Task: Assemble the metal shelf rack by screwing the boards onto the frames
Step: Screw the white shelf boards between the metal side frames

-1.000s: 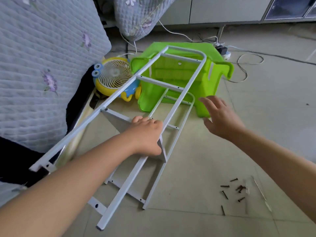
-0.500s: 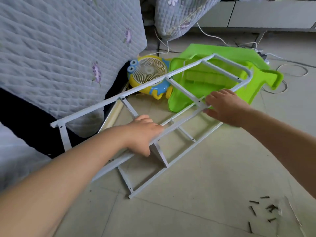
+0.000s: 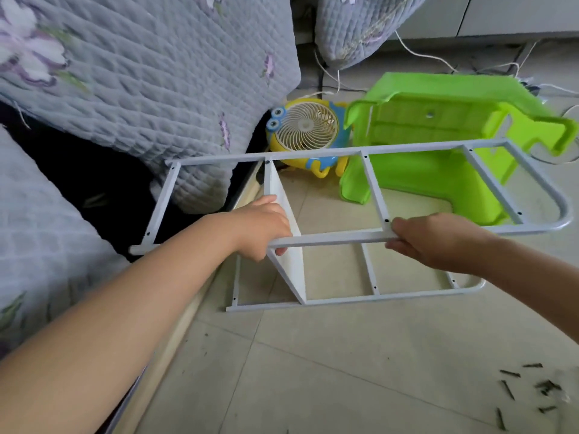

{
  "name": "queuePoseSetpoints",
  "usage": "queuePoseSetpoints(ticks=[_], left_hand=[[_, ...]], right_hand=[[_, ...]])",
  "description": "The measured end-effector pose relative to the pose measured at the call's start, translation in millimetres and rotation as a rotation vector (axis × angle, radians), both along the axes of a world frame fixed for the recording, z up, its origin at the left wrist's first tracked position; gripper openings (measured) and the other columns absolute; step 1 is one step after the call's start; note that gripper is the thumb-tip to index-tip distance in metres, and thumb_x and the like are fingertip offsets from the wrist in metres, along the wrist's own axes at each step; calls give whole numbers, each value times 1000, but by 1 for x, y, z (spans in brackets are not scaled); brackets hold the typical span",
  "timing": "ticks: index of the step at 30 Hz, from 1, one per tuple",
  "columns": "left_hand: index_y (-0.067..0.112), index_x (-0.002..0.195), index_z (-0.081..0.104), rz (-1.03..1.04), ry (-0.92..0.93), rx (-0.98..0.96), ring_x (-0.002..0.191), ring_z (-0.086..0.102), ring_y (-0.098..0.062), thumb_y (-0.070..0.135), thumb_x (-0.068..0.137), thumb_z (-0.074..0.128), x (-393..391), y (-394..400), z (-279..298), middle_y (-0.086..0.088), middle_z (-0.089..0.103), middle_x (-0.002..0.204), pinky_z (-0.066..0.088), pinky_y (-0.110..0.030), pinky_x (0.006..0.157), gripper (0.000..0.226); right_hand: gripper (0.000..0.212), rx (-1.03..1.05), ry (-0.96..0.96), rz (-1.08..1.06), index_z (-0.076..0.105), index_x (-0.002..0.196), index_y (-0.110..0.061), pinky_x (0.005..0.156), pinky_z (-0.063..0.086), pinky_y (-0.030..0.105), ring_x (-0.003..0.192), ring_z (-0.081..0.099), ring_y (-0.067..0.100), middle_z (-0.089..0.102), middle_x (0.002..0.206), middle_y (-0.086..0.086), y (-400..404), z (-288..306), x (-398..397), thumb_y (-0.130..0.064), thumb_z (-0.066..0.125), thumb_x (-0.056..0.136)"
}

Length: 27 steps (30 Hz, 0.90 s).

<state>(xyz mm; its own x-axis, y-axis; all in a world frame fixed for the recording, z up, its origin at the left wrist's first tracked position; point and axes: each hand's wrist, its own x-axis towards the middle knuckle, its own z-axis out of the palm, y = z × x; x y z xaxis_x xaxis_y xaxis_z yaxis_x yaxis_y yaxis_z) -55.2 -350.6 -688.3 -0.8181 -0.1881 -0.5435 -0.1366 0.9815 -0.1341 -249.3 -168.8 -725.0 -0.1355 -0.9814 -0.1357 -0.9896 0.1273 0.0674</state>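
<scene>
- Both hands are on the white metal shelf rack frame [image 3: 369,151], the upper of two ladder-like side frames, which lies level above the floor.
- The left hand [image 3: 266,228] has its fingers curled round the near rail, right where the one white flat board [image 3: 286,233] meets it.
- The right hand [image 3: 435,241] grips that same near rail further along, fingers wrapped under it and thumb on top, just beside a cross-bar with a screw hole.
- That board stands on edge between the upper frame and the second white metal frame [image 3: 344,299], which lies flat on the pale tiled floor [image 3: 329,371] below.
- The rounded ends of both frames point to the right.
- Behind the rack a lime-green plastic stool [image 3: 438,120] lies tipped over, and beside it sits a yellow and blue cartoon desk fan [image 3: 305,126].
- A grey quilted cover with purple flowers [image 3: 141,73] fills the left side.
- Down at the lower right, a scatter of dark loose screws [image 3: 532,389] lies on the tiles, well apart from the rack.
</scene>
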Motion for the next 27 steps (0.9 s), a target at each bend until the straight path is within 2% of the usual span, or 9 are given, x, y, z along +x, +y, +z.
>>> queuePoseSetpoints(ticks=[6, 12, 16, 18, 19, 21, 23, 24, 27], left_hand=[[23, 133, 45, -72, -14, -199, 144, -2, -16, 6, 86, 49, -17, 9, -7, 3, 25, 150, -10, -35, 115, 50], [27, 131, 46, -100, 48, -236, 144, -10, -18, 6, 91, 45, -29, 27, -13, 2, 15, 154, -8, -40, 115, 45], [23, 128, 48, -131, 57, -295, 144, -11, -18, 4, 91, 43, -31, 34, -18, 2, 15, 154, -9, -41, 115, 42], [18, 122, 55, -106, 95, -303, 145, -2, -22, 1, 86, 49, -30, 40, -22, -3, 23, 152, -4, -44, 115, 40], [14, 111, 63, -139, 183, -308, 144, 12, -27, 0, 78, 59, -29, 42, -24, -9, 36, 146, 5, -48, 115, 37], [9, 72, 71, -149, 361, -339, 122, 51, -35, -6, 41, 79, -25, 46, -27, -17, 65, 113, 35, -57, 98, 36], [9, 50, 62, -124, 478, -316, 102, 65, -36, -13, 18, 76, -23, 51, -30, -16, 70, 91, 47, -58, 79, 41], [9, 47, 59, -96, 495, -290, 99, 65, -36, -15, 18, 73, -24, 56, -32, -16, 70, 88, 49, -57, 76, 40], [7, 42, 54, -107, 578, -275, 97, 67, -35, -10, 38, 56, -29, 75, -39, -14, 70, 80, 51, -55, 72, 18]], right_hand=[[28, 85, -149, -154, 33, 93, -17, 63, 30, 29, 95, 57, 32, 61, 103, 10, 25, -12, 9, -44, 27, 97], [20, 186, -314, -211, 25, 89, -20, 64, 29, 27, 94, 56, 30, 61, 105, 10, 53, -22, 15, -37, 30, 99], [19, 233, -386, -214, 37, 107, -16, 65, 29, 26, 98, 55, 30, 59, 110, 13, 63, -29, 15, -32, 29, 100], [27, 267, -396, -202, 37, 117, -11, 66, 28, 26, 99, 55, 29, 58, 112, 13, 65, -32, 12, -31, 29, 100], [28, 273, -403, -190, 37, 119, -11, 65, 28, 25, 100, 55, 29, 58, 112, 13, 66, -33, 10, -31, 29, 100], [27, 291, -420, -156, 37, 119, -13, 65, 27, 24, 99, 55, 29, 58, 112, 11, 67, -35, 6, -31, 31, 100], [18, 328, -468, -108, 41, 109, -19, 65, 26, 23, 85, 54, 24, 59, 103, 6, 68, -36, 0, -31, 33, 99], [11, 348, -497, -86, 41, 96, -25, 63, 25, 23, 72, 49, 17, 56, 90, 0, 68, -35, -3, -31, 33, 99], [34, 423, -516, -27, 23, 67, -29, 56, 24, 24, 55, 33, 3, 35, 67, -11, 73, -44, -16, -32, 33, 99]])
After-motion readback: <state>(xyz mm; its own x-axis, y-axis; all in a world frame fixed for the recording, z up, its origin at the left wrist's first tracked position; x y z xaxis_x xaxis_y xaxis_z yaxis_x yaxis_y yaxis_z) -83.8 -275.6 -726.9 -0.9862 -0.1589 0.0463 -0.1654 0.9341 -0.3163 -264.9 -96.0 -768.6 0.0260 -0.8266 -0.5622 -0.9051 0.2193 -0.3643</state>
